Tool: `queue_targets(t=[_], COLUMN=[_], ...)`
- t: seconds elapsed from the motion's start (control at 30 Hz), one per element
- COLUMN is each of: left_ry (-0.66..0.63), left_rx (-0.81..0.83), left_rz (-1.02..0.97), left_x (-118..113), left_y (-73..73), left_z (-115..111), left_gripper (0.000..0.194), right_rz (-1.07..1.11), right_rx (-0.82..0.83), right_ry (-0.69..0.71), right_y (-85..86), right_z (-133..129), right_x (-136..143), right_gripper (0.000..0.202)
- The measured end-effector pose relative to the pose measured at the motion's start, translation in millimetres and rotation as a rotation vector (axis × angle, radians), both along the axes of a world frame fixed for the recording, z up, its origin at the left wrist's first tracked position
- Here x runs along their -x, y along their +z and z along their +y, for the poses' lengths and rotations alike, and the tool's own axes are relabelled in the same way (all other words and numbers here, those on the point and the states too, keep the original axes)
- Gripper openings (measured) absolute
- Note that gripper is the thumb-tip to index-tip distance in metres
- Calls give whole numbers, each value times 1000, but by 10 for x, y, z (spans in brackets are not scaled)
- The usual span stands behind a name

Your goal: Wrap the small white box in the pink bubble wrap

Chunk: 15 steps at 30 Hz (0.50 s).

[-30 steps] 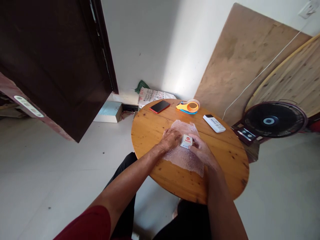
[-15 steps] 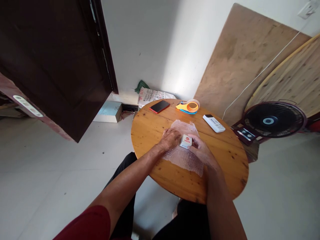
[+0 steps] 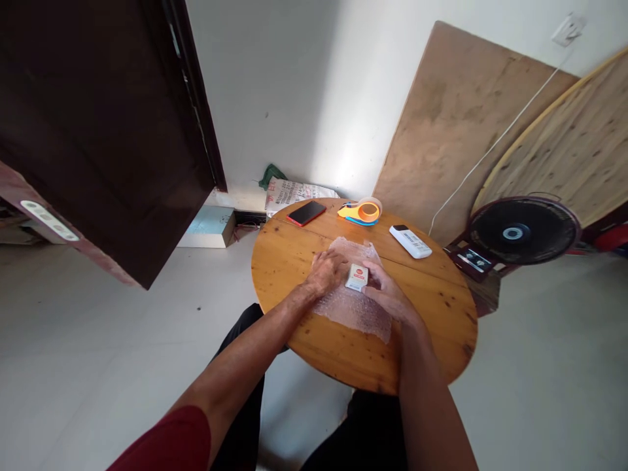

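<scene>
A small white box [image 3: 357, 277] with a red mark sits on a sheet of bubble wrap [image 3: 356, 315] on the round wooden table [image 3: 436, 314]. My right hand [image 3: 387, 293] is closed around the box's right side, thumb at the near edge and fingers at the far edge. To the left of the box, my left hand [image 3: 328, 271] lies on the bubble wrap with its fingers stretched out flat, their tips close to the box. Whether those fingertips touch the box I cannot tell.
Toward the table's far edge lie a red-edged phone [image 3: 307, 213], an orange tape dispenser [image 3: 366, 211] and a white handheld device [image 3: 411, 241]. A fan [image 3: 520, 230] stands beyond the table's right side. A dark door [image 3: 108, 118] is at the left.
The view has shifted slightly, moving the table a little left in the picture. Both hands keep nearly the same places around the box, which stays on the bubble wrap.
</scene>
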<state>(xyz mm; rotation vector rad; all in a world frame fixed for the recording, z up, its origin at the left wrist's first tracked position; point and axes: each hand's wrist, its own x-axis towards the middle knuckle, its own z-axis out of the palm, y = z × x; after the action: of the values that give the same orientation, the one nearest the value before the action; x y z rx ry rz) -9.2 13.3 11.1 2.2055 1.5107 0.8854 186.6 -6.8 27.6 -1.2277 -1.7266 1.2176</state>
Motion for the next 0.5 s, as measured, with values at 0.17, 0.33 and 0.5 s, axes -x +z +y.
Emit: queue_targets(t=[0.17,0.33,0.5], left_ry=[-11,-307,-255], left_rx=[-26,-87,-133], left_rz=[113,356,473], left_x=[161,281,156], left_y=[335,493,312], left_z=[-228,-788,-1044], left_gripper=[39,29,12], right_rz=[89,129,133], right_rx=[-14,-78,-122], right_ry=[4,-55,-140], right_y=[4,5,-54], right_z=[13,19,51], right_x=[-22,-48,-74], right_gripper=[61,47,41])
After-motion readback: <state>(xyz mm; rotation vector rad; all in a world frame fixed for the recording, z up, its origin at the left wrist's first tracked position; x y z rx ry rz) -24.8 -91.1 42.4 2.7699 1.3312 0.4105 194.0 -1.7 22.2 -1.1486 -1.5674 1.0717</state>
